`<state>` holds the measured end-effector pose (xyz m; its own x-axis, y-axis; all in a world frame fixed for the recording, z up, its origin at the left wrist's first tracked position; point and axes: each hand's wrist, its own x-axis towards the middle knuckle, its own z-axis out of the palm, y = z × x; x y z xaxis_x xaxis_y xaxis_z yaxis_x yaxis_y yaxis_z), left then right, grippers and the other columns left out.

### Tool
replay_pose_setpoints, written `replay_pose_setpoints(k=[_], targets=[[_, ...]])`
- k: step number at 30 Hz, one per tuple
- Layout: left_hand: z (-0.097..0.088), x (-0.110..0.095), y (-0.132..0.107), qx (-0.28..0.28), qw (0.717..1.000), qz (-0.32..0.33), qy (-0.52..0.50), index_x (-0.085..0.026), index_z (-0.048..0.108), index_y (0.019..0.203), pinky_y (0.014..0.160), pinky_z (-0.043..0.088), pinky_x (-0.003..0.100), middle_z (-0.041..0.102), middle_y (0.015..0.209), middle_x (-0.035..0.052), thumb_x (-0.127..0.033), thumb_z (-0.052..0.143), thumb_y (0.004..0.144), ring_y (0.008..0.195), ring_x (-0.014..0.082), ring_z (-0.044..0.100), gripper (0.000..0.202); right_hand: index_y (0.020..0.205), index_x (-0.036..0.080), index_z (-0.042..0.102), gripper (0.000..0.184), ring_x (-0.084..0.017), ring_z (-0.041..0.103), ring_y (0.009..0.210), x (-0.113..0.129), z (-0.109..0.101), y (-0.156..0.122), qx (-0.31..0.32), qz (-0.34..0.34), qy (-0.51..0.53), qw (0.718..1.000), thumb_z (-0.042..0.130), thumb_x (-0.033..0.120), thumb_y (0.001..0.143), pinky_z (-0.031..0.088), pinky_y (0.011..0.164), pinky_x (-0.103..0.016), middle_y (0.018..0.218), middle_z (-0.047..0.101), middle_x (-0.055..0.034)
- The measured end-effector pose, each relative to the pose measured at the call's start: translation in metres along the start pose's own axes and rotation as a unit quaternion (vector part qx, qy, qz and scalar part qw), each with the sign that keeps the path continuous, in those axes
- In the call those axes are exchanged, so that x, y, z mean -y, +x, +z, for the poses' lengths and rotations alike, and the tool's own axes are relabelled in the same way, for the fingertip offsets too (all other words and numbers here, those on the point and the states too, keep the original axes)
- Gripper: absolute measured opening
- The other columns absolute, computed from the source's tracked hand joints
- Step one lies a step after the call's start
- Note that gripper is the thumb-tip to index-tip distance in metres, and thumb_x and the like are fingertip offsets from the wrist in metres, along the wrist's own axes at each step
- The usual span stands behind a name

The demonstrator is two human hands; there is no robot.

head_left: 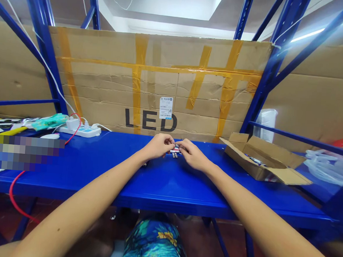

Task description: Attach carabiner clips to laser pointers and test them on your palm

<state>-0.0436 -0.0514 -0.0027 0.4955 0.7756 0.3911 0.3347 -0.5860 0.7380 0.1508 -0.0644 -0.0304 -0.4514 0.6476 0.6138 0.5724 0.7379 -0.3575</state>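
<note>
On the blue worktop (97, 162), close work with a small part (176, 146)

Nearest to the camera are the person's patterned shorts (156, 246), below the front edge of the worktop. Two bare forearms reach over this edge. At the left side, a red cable (13, 193) hangs down in a curve.

Further in, around the middle of the worktop, the left hand (160, 145) and the right hand (193, 153) come very near to each other. The fingertips of each hand are drawn together and seem to pinch the small part, which is between them; it is too small to tell its exact kind. Just on the near side of it are tiny pale pieces (174, 155).

To the right stands an open cardboard box (242, 159), with some slim items inside. To the left, further back, a white power strip (83, 131) lies beside a teal bag (50, 121).

Behind all this rises a large cardboard sheet (103, 85) with brown tape, a white label (166, 108) and the letters "LED".
</note>
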Motion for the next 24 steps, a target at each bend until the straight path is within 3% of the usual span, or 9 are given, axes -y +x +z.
replay_pose_setpoints(k=[3, 7, 11, 20, 23, 24], targets=[[0.000, -0.001, -0.001, 0.008, 0.999, -0.013, -0.039, -0.013, 0.061, 0.075, 0.038, 0.038, 0.020, 0.059, 0.054, -0.0018, -0.019, 0.058, 0.082, 0.036, 0.0084, 0.050, 0.010, 0.109, 0.018, 0.057, 0.023, -0.020, 0.054, 0.092, 0.000, 0.001, -0.002, -0.032, -0.017, 0.000, 0.999, 0.056, 0.018, 0.086, 0.045, 0.083, -0.034, 0.102, 0.055, -0.0085], [0.000, 0.000, -0.003, 0.038, 0.995, -0.022, -0.092, -0.011, 0.061, 0.074, 0.040, 0.041, 0.019, 0.063, 0.056, 0.0013, -0.018, 0.057, 0.084, 0.038, 0.0085, 0.054, 0.013, 0.093, 0.018, 0.055, 0.014, -0.018, 0.052, 0.082, 0.003, -0.001, -0.003, -0.051, -0.058, -0.017, 0.997, 0.048, 0.009, 0.086, 0.043, 0.075, -0.032, 0.091, 0.054, -0.0064], [0.000, 0.001, -0.004, 0.046, 0.990, -0.012, -0.132, -0.009, 0.062, 0.075, 0.044, 0.046, 0.020, 0.064, 0.057, 0.0026, -0.019, 0.059, 0.084, 0.042, 0.0093, 0.057, 0.014, 0.088, 0.019, 0.057, 0.011, -0.017, 0.053, 0.078, 0.009, -0.004, -0.003, -0.062, -0.081, -0.006, 0.995, 0.048, 0.012, 0.090, 0.042, 0.072, -0.031, 0.085, 0.055, -0.0053], [0.004, -0.002, -0.006, 0.046, 0.992, 0.027, -0.117, -0.012, 0.062, 0.077, 0.050, 0.049, 0.021, 0.063, 0.058, -0.0003, -0.019, 0.061, 0.082, 0.049, 0.0096, 0.058, 0.009, 0.081, 0.018, 0.060, 0.020, -0.018, 0.057, 0.076, 0.011, -0.007, -0.001, -0.008, -0.009, 0.023, 1.000, 0.044, 0.020, 0.092, 0.043, 0.073, -0.032, 0.080, 0.064, -0.0052], [0.006, -0.002, -0.006, 0.049, 0.991, 0.028, -0.120, -0.012, 0.062, 0.077, 0.051, 0.049, 0.022, 0.062, 0.057, -0.0007, -0.020, 0.060, 0.082, 0.050, 0.0098, 0.058, 0.009, 0.086, 0.019, 0.058, 0.007, -0.017, 0.056, 0.075, 0.012, -0.006, -0.002, -0.015, 0.005, 0.033, 0.999, 0.058, 0.025, 0.084, 0.042, 0.071, -0.031, 0.082, 0.063, -0.0036], [0.006, -0.002, -0.006, 0.051, 0.991, 0.030, -0.119, -0.012, 0.062, 0.077, 0.052, 0.049, 0.022, 0.062, 0.057, -0.0006, -0.020, 0.060, 0.082, 0.050, 0.0099, 0.058, 0.010, 0.087, 0.019, 0.056, 0.011, -0.017, 0.054, 0.074, 0.012, -0.006, -0.003, -0.024, 0.008, 0.035, 0.999, 0.062, 0.026, 0.081, 0.042, 0.070, -0.030, 0.082, 0.062, -0.0028]])
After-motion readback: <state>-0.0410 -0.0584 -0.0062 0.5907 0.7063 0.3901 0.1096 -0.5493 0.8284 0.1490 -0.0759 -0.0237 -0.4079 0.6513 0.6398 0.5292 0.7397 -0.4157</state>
